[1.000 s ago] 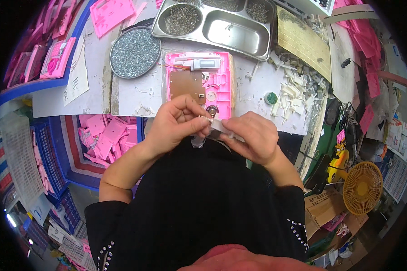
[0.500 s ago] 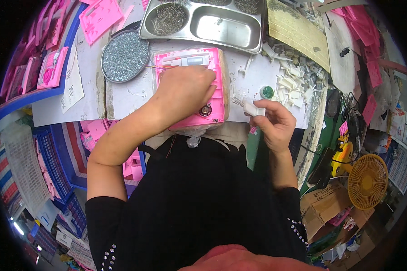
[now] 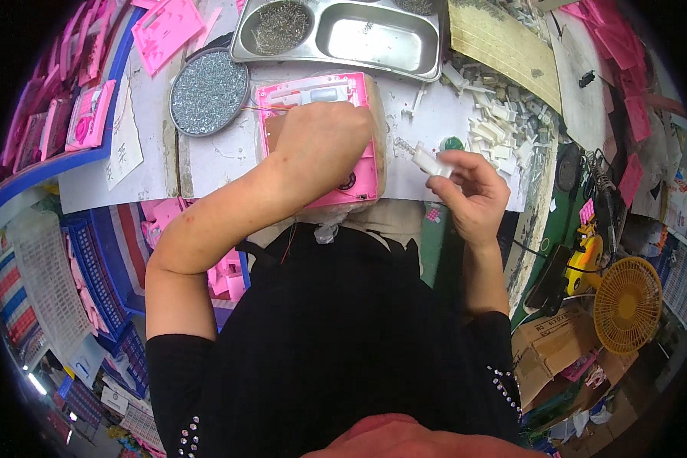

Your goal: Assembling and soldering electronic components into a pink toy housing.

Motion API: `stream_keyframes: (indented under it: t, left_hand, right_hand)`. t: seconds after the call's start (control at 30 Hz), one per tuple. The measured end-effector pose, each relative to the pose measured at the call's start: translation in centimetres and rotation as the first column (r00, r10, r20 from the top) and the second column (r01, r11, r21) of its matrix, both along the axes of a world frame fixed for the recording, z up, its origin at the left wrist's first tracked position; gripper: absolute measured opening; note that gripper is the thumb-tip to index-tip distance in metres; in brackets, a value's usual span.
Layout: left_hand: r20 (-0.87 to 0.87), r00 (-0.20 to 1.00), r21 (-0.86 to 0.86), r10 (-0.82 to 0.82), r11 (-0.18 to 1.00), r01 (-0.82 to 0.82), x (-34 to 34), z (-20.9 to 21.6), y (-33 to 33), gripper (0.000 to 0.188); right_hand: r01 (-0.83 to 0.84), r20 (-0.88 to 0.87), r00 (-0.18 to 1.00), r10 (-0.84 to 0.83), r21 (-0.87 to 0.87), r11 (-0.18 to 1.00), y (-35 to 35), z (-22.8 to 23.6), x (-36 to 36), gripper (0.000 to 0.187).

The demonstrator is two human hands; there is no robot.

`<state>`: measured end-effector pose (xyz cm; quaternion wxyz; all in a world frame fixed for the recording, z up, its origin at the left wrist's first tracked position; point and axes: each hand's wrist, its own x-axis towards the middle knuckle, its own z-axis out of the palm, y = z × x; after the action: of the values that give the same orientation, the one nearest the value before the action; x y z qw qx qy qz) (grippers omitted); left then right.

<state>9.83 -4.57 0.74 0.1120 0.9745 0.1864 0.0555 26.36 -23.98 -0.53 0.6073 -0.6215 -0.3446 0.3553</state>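
Worktop (image 3: 221,172): pale, across upper half of frame. Steel tray (image 3: 378,42), compartmented, at top centre; small metal pieces in its round well. Pink housing (image 3: 366,172) lies open at upper centre, below tray. Left hand (image 3: 324,141) is over the housing, back uppermost; fingertips hidden, so cannot tell whether closed on anything. Loose white plastic parts (image 3: 500,131) scattered at upper right. Dark round dish (image 3: 206,135) of small metal pieces, upper left of centre. Right hand (image 3: 479,195), right of centre: thumb and fingers pinch a white plastic piece (image 3: 429,162), raised right of housing. Thin coil spring (image 3: 404,145) at the piece's upper-left end.
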Motion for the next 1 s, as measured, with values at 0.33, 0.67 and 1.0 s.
stream_keyframes:
  t: [0.33,0.67,1.0]
  left_hand:
    - [0.468,0.858,-0.406,0.213,0.914,-0.005,-7.3,-1.3,-0.3,0.016]
    - [0.574,0.757,-0.536,0.312,0.842,0.060,-7.0,-2.5,-0.9,0.011]
    - [0.506,0.782,-0.564,0.364,0.825,-0.019,-6.9,-2.7,-1.0,0.008]
  right_hand:
    - [-0.319,0.817,0.553,0.160,0.031,0.947,5.8,0.7,0.1,0.031]
    - [-0.395,0.897,0.372,0.238,-0.079,0.915,7.8,1.3,-0.9,0.021]
    - [-0.489,0.862,0.462,0.209,0.051,0.871,8.3,-0.9,0.1,0.026]
